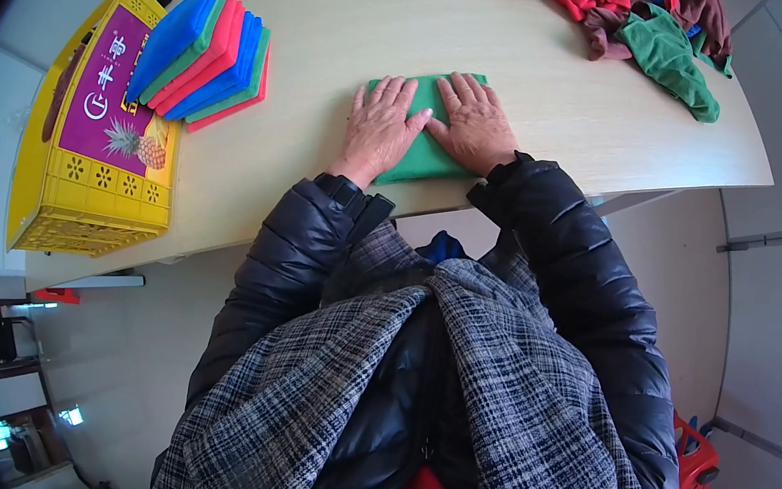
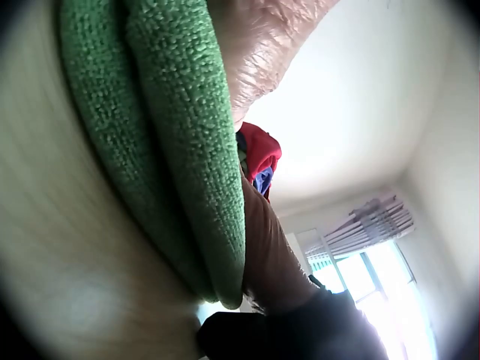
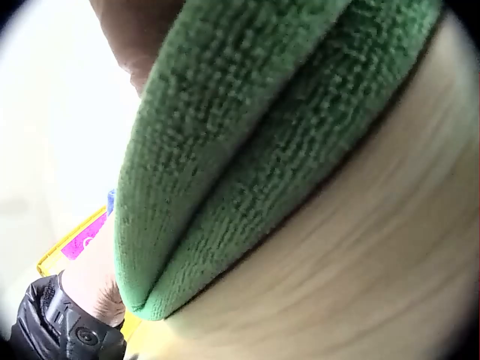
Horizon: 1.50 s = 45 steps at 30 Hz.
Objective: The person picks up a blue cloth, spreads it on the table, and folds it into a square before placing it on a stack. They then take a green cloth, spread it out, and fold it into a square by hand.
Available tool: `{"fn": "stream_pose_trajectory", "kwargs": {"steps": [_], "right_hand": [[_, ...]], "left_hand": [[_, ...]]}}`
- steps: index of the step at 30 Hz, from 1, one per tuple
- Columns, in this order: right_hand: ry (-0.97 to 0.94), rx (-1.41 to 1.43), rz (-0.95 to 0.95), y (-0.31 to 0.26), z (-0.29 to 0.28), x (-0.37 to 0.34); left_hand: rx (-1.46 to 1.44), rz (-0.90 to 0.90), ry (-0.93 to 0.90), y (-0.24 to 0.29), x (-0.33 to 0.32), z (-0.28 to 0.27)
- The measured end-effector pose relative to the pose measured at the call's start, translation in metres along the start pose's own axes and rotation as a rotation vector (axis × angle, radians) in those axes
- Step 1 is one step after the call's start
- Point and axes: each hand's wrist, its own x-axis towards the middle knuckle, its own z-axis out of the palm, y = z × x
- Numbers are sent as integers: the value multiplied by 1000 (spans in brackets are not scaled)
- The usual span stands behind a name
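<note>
A green towel (image 1: 416, 159), folded into a flat rectangle, lies on the table near its front edge. My left hand (image 1: 380, 127) rests flat on its left side with fingers straight and pointing away from me. On its right side my right hand (image 1: 474, 125) lies the same way, the two thumbs meeting near the middle. In the left wrist view the layered fold of the towel (image 2: 187, 150) shows its soft, looped weave. The right wrist view shows the folded edge of the towel (image 3: 202, 165) close above the wooden surface.
At the left stands a yellow crate (image 1: 103, 212) with a purple pineapple label. A stack of folded blue, green and red towels (image 1: 207, 55) leans beside it. Crumpled red, green and brown cloths (image 1: 659, 42) are heaped at the back right of the table (image 1: 333, 23).
</note>
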Motion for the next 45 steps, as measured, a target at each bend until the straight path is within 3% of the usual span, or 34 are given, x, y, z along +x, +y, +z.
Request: {"fn": "stream_pose_trajectory", "kwargs": {"steps": [12, 27, 35, 38, 41, 45], "right_hand": [[56, -38, 18, -39, -2, -25], [35, -24, 54, -4, -8, -46], [75, -130, 116, 23, -31, -64], [109, -105, 97, 8, -33, -59], [166, -20, 16, -18, -26, -43], [40, 18, 13, -26, -12, -25]], "left_hand": [[-47, 45, 23, 11, -45, -6], [-17, 34, 70, -1, -60, -9], [11, -47, 9, -11, -67, -25], [-19, 28, 122, -2, -63, -31], [-32, 103, 116, 8, -49, -22], [-54, 110, 47, 0, -34, -6]]}}
